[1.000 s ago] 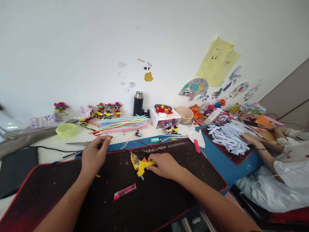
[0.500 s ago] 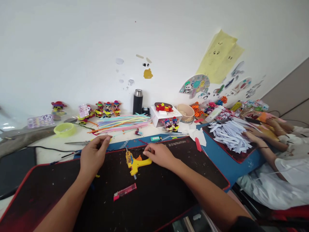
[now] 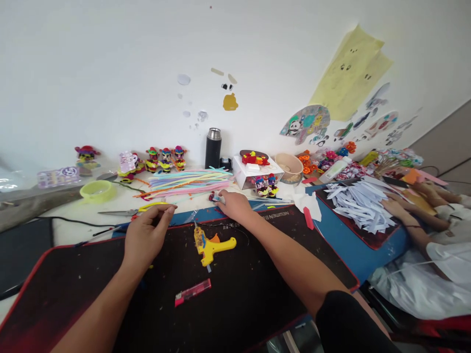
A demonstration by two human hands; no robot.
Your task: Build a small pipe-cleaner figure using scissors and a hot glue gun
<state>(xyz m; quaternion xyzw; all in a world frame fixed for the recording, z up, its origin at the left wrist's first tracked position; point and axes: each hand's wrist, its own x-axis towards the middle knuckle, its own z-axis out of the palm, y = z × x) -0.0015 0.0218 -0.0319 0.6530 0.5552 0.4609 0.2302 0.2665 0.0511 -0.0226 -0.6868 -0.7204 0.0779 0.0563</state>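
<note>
My right hand point(image 3: 235, 206) reaches over the back edge of the dark mat, fingertips closed on a small dark red and blue piece point(image 3: 212, 196), which they partly cover. Thumb and forefinger of my left hand point(image 3: 147, 233) are pinched together above the left half of the mat; anything between them is too small to make out. Behind that hand lie scissors point(image 3: 119, 213) with yellow handles. A yellow glue gun point(image 3: 209, 246) rests on the mat between my arms, its nozzle pointing away. Nearer to me is a pink see-through item point(image 3: 193, 292), shaped like a lighter.
Pastel pipe cleaners point(image 3: 187, 184) lie behind the mat. Several small figures point(image 3: 165, 159), a black flask point(image 3: 213, 149), a white box point(image 3: 253, 171) and a beige bowl point(image 3: 289, 166) line the wall. At right, another person's hand point(image 3: 395, 208) touches white paper strips point(image 3: 360, 203).
My right hand has left the glue gun's handle and moved forward to the small red and blue piece. My left hand stays pinched, almost in place. The view has shifted slightly.
</note>
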